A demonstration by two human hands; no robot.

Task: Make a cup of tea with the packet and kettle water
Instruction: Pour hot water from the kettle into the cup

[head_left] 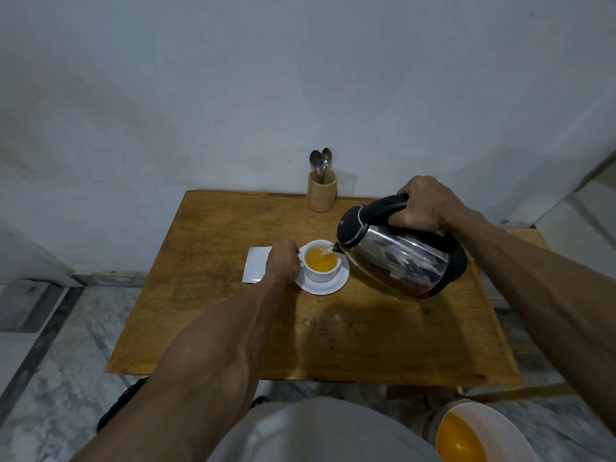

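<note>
A white cup (322, 274) stands on a white saucer (337, 285) near the middle of the wooden table (366, 345), holding orange-yellow liquid. My left hand (282, 261) grips the cup at its left side, where the handle is hidden. My right hand (422, 204) holds the black handle of a steel kettle (400, 255), tilted left with its spout at the cup's rim; a thin stream runs into the cup. A white packet (255, 264) lies flat on the table just left of my left hand, partly covered by it.
A wooden holder (322, 195) with two spoons (320, 161) stands at the table's back edge against the wall. A white bucket (483, 435) of orange liquid sits on the marble floor at lower right. A wet patch marks the table in front of the saucer.
</note>
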